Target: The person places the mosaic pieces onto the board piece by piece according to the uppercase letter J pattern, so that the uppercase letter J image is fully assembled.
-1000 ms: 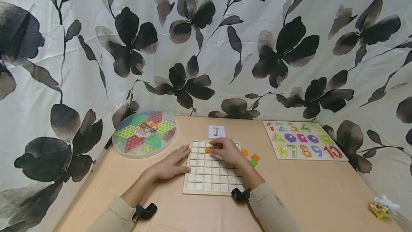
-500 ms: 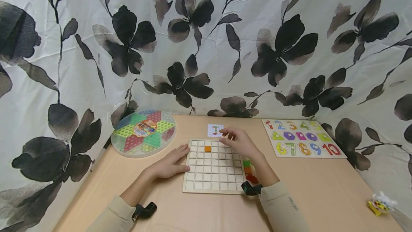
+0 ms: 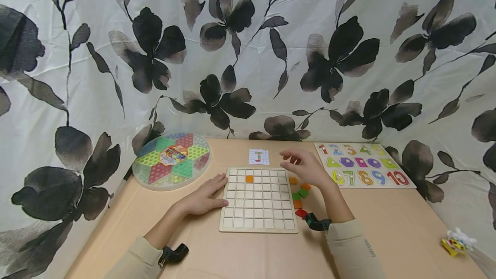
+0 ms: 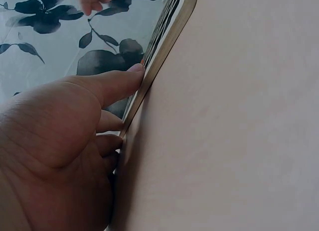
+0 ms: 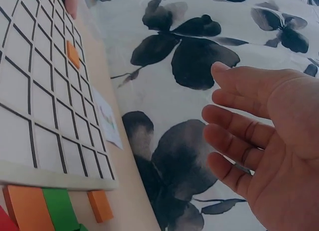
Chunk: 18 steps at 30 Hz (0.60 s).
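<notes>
A wooden grid board (image 3: 258,210) lies in front of me, with one orange square tile (image 3: 249,178) in its second row. My left hand (image 3: 203,195) rests at the board's left edge; in the left wrist view its thumb and fingertips touch the wooden rim (image 4: 164,52). Beyond the board's upper right corner, my right hand (image 3: 304,167) hovers with loosely bent fingers. Nothing is between those fingers (image 5: 234,119) in the right wrist view. Along the board's right side lie green tiles (image 3: 302,193), orange tiles (image 3: 297,204) and a red piece (image 3: 301,213).
Behind the board is a small pattern card (image 3: 258,156) with a coloured J-like shape. A round star-patterned game board (image 3: 174,162) stands at the back left, a number-and-shape board (image 3: 364,167) at the back right. A small toy (image 3: 458,242) sits far right. Floral cloth hangs behind.
My right hand has moved off the orange tile, up and right past the board's corner, uncovering the tile and the loose pieces. My left hand has stayed at the edge.
</notes>
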Each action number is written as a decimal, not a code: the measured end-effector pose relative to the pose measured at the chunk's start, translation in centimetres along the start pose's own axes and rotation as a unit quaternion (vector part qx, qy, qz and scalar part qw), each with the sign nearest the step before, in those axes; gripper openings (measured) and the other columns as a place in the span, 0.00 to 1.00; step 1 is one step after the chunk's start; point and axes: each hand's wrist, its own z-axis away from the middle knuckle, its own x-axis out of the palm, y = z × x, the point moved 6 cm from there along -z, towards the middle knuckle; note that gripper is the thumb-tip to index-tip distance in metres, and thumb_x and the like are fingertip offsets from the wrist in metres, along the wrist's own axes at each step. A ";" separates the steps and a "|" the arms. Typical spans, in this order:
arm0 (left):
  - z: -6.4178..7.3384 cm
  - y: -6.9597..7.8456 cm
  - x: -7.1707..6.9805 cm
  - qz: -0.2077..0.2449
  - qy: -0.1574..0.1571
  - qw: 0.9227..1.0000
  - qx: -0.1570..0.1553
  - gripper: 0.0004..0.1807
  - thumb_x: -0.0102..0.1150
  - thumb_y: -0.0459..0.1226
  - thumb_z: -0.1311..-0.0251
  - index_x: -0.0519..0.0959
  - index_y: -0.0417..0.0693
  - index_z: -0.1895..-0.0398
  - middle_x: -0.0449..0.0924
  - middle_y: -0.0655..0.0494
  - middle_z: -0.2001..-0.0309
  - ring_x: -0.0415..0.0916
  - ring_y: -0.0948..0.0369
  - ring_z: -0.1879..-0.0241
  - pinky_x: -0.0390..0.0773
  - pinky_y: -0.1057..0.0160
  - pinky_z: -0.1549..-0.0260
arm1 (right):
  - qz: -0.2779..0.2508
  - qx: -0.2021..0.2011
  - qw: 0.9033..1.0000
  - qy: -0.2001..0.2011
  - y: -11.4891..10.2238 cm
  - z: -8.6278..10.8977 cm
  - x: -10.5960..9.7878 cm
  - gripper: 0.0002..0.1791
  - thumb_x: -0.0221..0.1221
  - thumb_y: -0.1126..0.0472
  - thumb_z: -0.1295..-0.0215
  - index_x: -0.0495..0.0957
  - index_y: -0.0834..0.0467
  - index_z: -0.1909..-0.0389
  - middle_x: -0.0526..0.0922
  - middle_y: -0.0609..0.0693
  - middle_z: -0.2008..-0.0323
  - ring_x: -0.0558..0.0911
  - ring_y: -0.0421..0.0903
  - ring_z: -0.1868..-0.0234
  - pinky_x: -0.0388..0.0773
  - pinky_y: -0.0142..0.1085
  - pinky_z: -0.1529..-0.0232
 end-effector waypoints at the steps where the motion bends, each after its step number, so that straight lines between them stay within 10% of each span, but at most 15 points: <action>1: 0.0 0.0 0.0 0.000 0.000 1.000 -0.001 0.46 0.60 0.52 0.28 0.53 0.37 0.17 0.42 0.39 0.16 0.37 0.41 0.16 0.40 0.38 0.18 | 0.000 0.000 1.000 0.000 0.2 0.0 -0.2 0.18 0.66 0.54 0.28 0.84 0.53 0.40 0.87 0.56 0.50 0.79 0.48 0.58 0.79 0.37 0.57; 18: 0.1 0.1 0.0 0.004 -0.002 1.000 0.000 0.47 0.61 0.52 0.28 0.54 0.37 0.18 0.42 0.39 0.16 0.36 0.41 0.16 0.39 0.38 0.18 | 0.019 0.042 0.998 -0.046 4.2 1.0 -2.2 0.16 0.68 0.61 0.32 0.86 0.55 0.44 0.86 0.56 0.54 0.78 0.48 0.57 0.79 0.38 0.54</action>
